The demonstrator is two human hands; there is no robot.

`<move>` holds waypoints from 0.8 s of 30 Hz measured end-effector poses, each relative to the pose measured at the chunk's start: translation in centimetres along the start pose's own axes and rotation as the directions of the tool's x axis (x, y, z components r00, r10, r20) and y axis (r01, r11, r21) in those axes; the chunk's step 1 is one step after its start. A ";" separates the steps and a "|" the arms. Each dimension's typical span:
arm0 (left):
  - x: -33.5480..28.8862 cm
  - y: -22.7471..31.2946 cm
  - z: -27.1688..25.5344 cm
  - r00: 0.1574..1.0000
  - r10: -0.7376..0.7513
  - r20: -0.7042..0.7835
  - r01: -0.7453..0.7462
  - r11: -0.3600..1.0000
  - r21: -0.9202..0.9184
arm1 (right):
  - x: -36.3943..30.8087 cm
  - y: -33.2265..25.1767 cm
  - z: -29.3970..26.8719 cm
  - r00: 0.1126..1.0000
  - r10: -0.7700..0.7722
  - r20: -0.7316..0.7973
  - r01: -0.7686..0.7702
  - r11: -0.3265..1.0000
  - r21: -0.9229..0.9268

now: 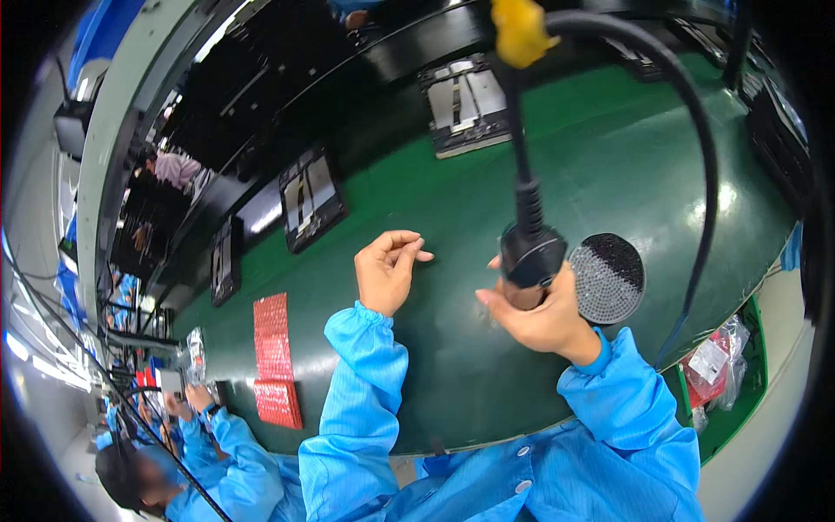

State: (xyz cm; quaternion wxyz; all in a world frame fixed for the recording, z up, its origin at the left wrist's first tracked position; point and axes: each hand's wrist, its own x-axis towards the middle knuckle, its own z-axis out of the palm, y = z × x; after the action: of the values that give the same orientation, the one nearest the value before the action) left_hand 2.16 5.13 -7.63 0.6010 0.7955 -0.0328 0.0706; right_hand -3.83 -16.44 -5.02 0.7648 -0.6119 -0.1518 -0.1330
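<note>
Screwdriver point(529, 252) stands upright in right hand point(544, 317) (cable end up).

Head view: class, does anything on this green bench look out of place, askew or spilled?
Nothing stands out. The right hand grips a black power tool hanging on its cable; the left hand pinches something too small to tell. The round tray and red sheets lie flat.

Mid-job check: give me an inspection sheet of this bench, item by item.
Surface: green mat over a curved bench.
Job's things: black hanging driver; round screw tray beside it.
Clutter: red sheets; bagged parts at the right edge.
Grippers: right hand wrapped on the driver; left hand pinched, anything in it too small to tell.
Cables: black hose arcing overhead.
Surroundings: black fixtures; a co-worker at lower left.
</note>
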 end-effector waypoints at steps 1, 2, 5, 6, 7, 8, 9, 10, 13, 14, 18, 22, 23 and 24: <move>0.8 -0.3 0.3 0.999 0.020 0.049 -0.019 1.000 -0.011 | 0.0 0.0 -0.2 0.999 -0.043 0.009 0.043 0.999 -0.030; 1.8 0.2 0.8 0.998 0.010 0.068 -0.011 1.000 0.009 | 0.1 0.1 -0.4 0.999 -0.029 0.014 0.029 0.999 -0.041; 5.1 -0.3 2.4 0.990 -0.120 0.073 0.132 0.973 -0.188 | 0.3 0.0 -1.2 0.992 0.033 0.123 -0.022 0.996 -0.085; 6.5 -0.9 2.5 0.992 -0.088 0.087 0.091 0.996 -0.022 | 0.4 -0.4 -1.1 0.994 -0.004 0.112 0.009 0.999 -0.046; 8.1 -1.2 2.8 0.993 -0.003 0.116 -0.018 0.983 0.181 | 0.6 0.0 -0.6 0.996 -0.083 0.040 0.082 0.996 0.028; 9.6 -2.1 3.3 0.993 0.072 0.088 -0.090 0.973 0.211 | 0.7 0.3 -0.6 0.991 -0.130 0.028 0.131 0.991 -0.021; 10.8 -2.0 3.9 0.987 0.152 0.058 -0.161 0.957 0.243 | 0.8 0.3 -0.7 0.983 -0.180 0.022 0.181 0.981 -0.068; 11.8 -1.8 4.3 0.937 0.330 0.113 -0.348 0.866 0.358 | 0.8 -0.3 -0.9 0.990 -0.132 0.050 0.135 0.989 -0.060; 14.8 -0.5 5.3 0.846 0.306 0.437 -0.528 0.364 0.767 | 0.4 -0.6 -1.9 0.989 0.050 0.141 -0.042 0.998 -0.056; 15.4 -1.7 5.5 0.847 0.273 0.457 -0.520 0.242 0.819 | 0.4 -0.9 -2.0 0.991 0.043 0.126 -0.037 0.998 -0.051; 17.2 0.2 7.4 0.902 0.080 0.425 -0.424 -0.026 0.905 | 0.7 -0.6 -2.1 0.992 -0.019 0.125 0.022 0.999 -0.025; 19.5 -1.4 6.5 0.865 0.340 0.370 -0.413 0.062 0.909 | 0.7 1.0 -1.6 0.995 -0.021 0.102 0.019 1.000 0.014; 19.6 -1.3 6.4 0.841 0.446 0.307 -0.391 0.108 0.914 | 0.7 1.1 -1.5 0.996 -0.021 0.091 0.016 0.998 0.053; 19.4 -1.2 6.0 0.797 0.548 0.256 -0.381 0.127 0.916 | 0.7 0.9 -1.5 0.997 0.004 0.080 -0.007 0.999 0.046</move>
State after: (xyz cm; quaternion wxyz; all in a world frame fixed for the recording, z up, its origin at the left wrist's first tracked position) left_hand 21.97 0.32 -7.49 -0.0342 0.9296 -0.1875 0.3155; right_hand -2.72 -17.72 -5.91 0.7723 -0.5994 -0.1837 -0.1026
